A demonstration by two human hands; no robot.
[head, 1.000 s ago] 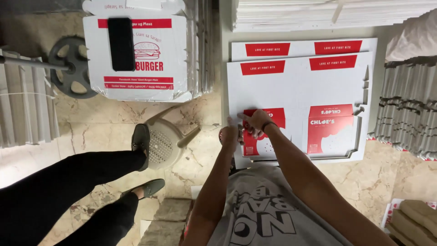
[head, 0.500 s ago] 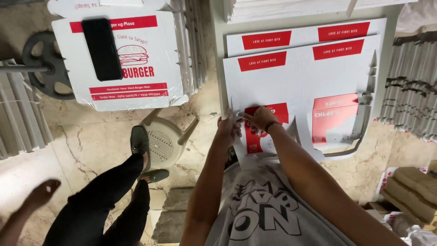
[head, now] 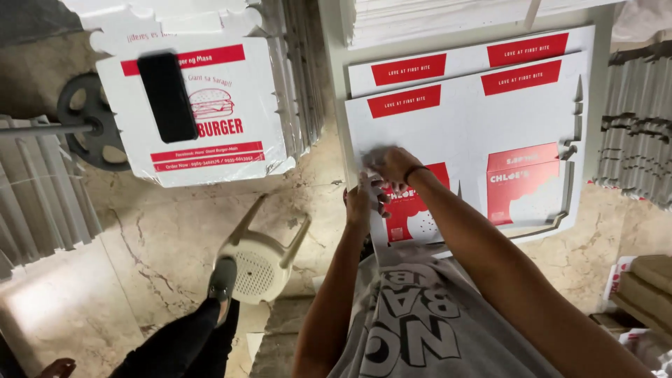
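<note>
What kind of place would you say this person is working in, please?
Probably a storeroom or back room where food boxes get folded: both hands, left hand and right hand, press a flat box blank, bundled cardboard stacks line the sides, and a plastic stool stands on the marble floor.

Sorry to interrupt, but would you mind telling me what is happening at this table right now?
A person looks down at a flat white and red cardboard box blank lying on top of a stack on the table. Both hands are at its near left corner: the right hand presses on the sheet, and the left hand takes the edge. Nearby, a black phone lies on another printed box, and someone else's foot rests on a white stool.
</note>
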